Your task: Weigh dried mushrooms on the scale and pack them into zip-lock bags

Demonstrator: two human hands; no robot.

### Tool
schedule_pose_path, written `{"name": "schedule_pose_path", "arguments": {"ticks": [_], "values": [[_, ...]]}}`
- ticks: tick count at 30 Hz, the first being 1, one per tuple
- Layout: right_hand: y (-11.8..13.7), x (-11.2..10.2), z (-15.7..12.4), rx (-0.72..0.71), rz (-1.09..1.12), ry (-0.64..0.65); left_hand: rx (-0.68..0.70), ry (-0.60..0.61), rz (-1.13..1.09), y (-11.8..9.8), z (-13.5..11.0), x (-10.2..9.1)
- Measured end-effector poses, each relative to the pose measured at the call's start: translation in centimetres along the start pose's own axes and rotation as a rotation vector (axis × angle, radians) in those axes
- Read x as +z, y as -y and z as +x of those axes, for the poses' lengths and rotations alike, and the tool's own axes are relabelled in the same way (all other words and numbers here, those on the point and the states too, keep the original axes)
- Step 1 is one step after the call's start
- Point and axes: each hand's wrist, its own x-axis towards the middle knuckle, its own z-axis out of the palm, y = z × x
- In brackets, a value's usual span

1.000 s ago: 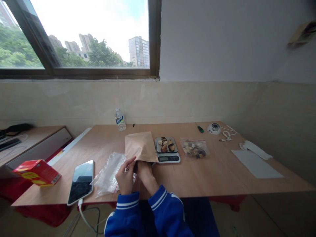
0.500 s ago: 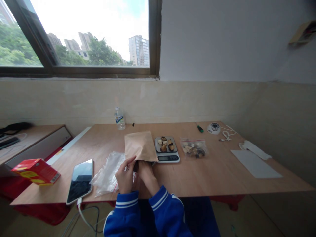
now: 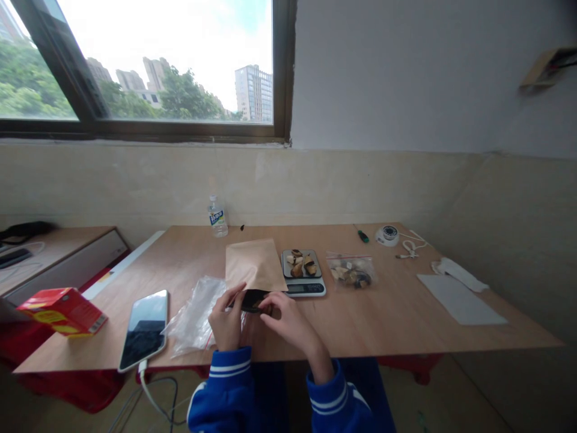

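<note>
Wooden table (image 3: pixel 383 325): paper bag (image 3: pixel 255 264) left of scale (image 3: pixel 306 289); left hand (image 3: pixel 226 319) pinches its mouth, right hand (image 3: pixel 291 319) at opening, grip unclear. Likely light, floppy, easily creased; best held by mouth edges.

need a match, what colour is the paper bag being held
The paper bag is tan outside, in the head view.

Blue sleeves (image 3: pixel 223 402), cuffs (image 3: pixel 231 357) with white bands, white side stripes (image 3: pixel 358 394), bare fingers (image 3: pixel 273 325)
</note>
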Motion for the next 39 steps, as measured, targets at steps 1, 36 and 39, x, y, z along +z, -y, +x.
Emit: {"name": "schedule_pose_path", "arguments": {"ticks": [1,36,39], "values": [[0.1,-0.5,-0.2,0.0,0.029,-0.01,0.005,0.001,-0.009,0.0,0.0,0.1],[-1.9,5.6,1.0,-0.167,-0.427,-0.012,0.044,0.04,0.001,0.2,0.3,-0.1],[-2.1,6.6,3.8,-0.05,-0.582,0.041,0.048,0.032,0.0,-0.2,0.0,0.1]]}}
